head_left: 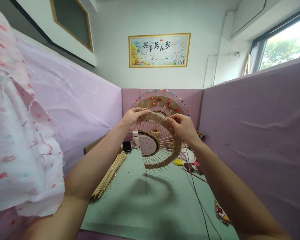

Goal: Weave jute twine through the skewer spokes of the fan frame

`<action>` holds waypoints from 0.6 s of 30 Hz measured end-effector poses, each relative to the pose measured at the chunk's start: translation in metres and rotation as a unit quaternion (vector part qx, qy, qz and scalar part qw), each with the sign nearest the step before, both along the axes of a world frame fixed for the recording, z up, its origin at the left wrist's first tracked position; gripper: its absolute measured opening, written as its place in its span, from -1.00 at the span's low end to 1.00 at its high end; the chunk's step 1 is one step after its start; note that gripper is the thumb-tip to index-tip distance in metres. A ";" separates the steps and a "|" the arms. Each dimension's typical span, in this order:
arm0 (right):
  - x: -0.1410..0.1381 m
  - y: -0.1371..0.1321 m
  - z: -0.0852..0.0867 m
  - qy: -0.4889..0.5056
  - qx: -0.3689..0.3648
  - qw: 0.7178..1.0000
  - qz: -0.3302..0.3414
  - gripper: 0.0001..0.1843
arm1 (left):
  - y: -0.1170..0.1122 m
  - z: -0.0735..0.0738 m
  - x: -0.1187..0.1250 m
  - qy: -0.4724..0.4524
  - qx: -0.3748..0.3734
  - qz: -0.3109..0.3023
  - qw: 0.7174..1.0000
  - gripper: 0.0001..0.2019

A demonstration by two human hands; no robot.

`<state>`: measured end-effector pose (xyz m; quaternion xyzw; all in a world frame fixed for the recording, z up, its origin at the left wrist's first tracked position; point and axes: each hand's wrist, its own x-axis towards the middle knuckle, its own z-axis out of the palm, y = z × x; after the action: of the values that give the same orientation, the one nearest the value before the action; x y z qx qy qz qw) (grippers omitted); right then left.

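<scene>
Up in front of me is a half-round woven fan [178, 146] with thin wooden spokes, a brown twine band and a dotted cloth centre [149, 145]. My left hand [133, 117] grips its upper left end, thumb over the twine band. Fingers of my right hand [182, 126] pinch the band at the upper right; whether they hold a strand there is too small to tell. Long dark and tan cords [197, 195] hang below the right hand to the table. A red thread [146, 180] dangles from the fan's lower end.
A bundle of thin sticks [111, 175] lies left on the green table [130, 213]. Behind stands a finished-looking fan [173, 99] with red flowers and coloured beads. A white bottle [135, 140] and black box [126, 146] stand back left. Purple partitions [252, 133] enclose the table.
</scene>
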<state>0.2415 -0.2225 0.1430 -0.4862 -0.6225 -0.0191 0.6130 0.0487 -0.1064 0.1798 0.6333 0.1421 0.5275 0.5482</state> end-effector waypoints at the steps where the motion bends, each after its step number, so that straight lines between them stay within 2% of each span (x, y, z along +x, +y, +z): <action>1: 0.001 -0.003 0.005 -0.002 0.015 1.000 -0.018 -0.77 | 0.000 0.000 0.001 0.000 0.001 0.000 1.000 -0.65; 7: 0.011 -0.014 0.034 -0.038 0.074 0.993 -0.078 -0.82 | -0.005 -0.001 0.006 0.004 -0.010 0.027 1.000 -0.63; 12: 0.018 -0.002 0.052 -0.070 0.080 0.987 -0.120 -0.87 | -0.010 0.000 0.008 0.016 -0.006 0.022 1.000 -0.62; 18: 0.018 0.005 0.061 -0.043 0.089 0.992 -0.073 -0.85 | -0.014 0.000 0.009 0.019 -0.008 0.032 0.999 -0.63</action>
<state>0.2591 -0.2170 0.2036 -0.4721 -0.6069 -0.1400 0.6238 0.0577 -0.1205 0.1802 0.6341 0.1772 0.5311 0.5334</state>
